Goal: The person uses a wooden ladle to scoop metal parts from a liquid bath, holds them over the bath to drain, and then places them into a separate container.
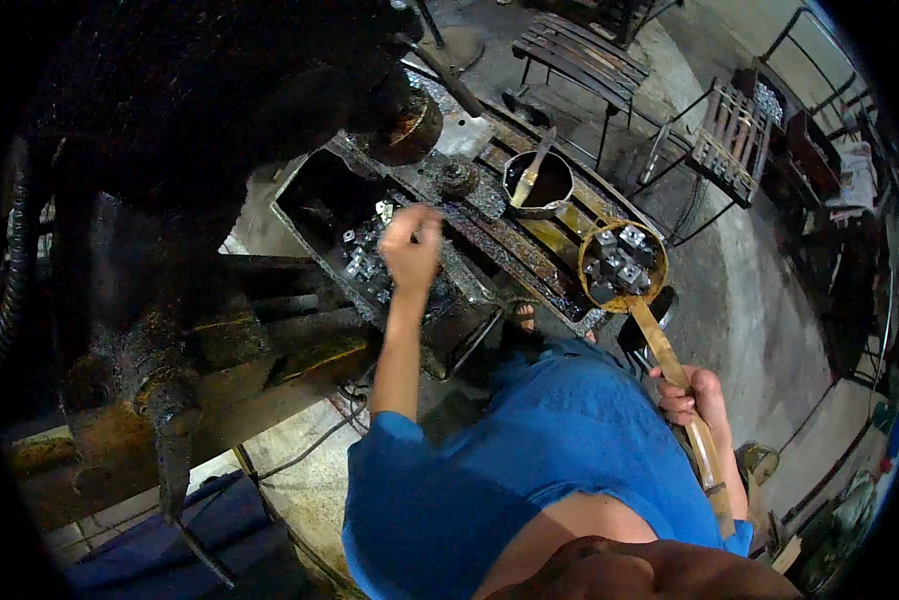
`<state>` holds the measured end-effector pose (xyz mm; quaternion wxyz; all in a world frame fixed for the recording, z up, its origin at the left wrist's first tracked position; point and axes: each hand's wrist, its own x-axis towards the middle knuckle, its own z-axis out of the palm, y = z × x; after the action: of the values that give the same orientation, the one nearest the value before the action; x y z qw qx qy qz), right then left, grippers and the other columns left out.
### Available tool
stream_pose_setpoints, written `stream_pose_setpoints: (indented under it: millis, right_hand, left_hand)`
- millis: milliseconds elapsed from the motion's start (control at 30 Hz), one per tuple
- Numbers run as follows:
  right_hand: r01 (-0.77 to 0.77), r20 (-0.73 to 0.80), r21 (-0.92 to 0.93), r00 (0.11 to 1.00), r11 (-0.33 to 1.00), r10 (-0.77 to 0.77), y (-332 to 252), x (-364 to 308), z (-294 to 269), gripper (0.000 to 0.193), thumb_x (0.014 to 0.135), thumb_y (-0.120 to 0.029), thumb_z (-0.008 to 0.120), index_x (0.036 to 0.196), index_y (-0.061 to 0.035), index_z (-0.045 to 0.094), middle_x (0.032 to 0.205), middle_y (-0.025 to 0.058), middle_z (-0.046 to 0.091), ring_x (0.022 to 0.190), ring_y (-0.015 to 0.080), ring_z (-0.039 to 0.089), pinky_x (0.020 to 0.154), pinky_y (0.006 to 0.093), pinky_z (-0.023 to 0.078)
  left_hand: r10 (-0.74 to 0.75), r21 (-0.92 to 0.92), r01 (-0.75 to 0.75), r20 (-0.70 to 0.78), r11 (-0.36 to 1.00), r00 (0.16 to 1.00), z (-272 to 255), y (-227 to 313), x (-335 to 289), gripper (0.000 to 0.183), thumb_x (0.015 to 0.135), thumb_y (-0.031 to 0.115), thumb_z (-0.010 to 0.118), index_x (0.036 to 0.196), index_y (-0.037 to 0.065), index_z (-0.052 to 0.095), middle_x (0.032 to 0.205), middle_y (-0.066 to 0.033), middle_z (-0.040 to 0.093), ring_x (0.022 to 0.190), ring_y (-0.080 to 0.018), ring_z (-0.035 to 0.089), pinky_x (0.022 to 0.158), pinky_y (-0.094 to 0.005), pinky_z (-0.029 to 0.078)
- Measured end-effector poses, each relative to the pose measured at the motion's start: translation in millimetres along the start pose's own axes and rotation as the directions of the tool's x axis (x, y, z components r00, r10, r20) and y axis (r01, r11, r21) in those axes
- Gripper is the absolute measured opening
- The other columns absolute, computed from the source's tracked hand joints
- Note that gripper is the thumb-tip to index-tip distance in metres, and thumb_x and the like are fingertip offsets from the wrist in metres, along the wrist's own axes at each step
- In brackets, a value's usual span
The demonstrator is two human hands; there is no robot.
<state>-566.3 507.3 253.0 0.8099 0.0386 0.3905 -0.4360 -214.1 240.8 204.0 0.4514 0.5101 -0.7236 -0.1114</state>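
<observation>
My left hand [412,245] is over a dark tray [304,200], its fingers curled and smeared by motion. I cannot make out whether anything is in them. A small pale metal piece [385,210] shows just beside the fingers, and several small metal blocks [361,258] lie in the tray below. My right hand [697,396] is closed around the long flat handle [657,338] of a round yellowish scoop [582,262]. Dark and shiny metal blocks [624,262] with holes fill the scoop, which is over the right end of the slotted machine table [514,262].
A dark pot [567,192] with a brush [535,170] in it stands on the machine table. A large dark machine [199,130] looms at the left. Slatted stools [581,62] and a slatted chair [734,138] stand beyond. A cable [314,448] runs across the floor.
</observation>
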Motion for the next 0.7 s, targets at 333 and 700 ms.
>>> stream_pose_setpoints:
  millis: [333, 700]
  right_hand:
    - [-0.007, -0.042, 0.011, 0.999, 1.000, 0.007, -3, 5, 6, 0.046, 0.071, -0.025, 0.048, 0.105, 0.0053, 0.047, 0.063, -0.0036, 0.032, 0.042, 0.0018, 0.028, 0.032, 0.0164, 0.024]
    - [0.078, -0.077, 0.203, 0.995, 0.976, -0.064, 13, 2, 2, 0.045, 0.065, -0.012, 0.042, 0.104, 0.0093, 0.052, 0.059, -0.0002, 0.039, 0.041, 0.0031, 0.032, 0.031, 0.0170, 0.026]
  left_hand:
    - [-0.766, 0.776, 0.446, 0.073, 0.446, 0.639, -44, -281, 55, 0.061, 0.064, 0.034, 0.068, 0.119, 0.014, 0.050, 0.111, -0.0169, 0.052, 0.101, -0.0352, 0.053, 0.085, -0.0428, 0.044]
    - [-0.635, 0.783, 0.097, 0.418, 0.614, 0.650, -18, -367, 63, 0.064, 0.058, 0.042, 0.072, 0.107, 0.004, 0.055, 0.103, -0.0203, 0.058, 0.099, -0.0338, 0.055, 0.083, -0.0428, 0.045]
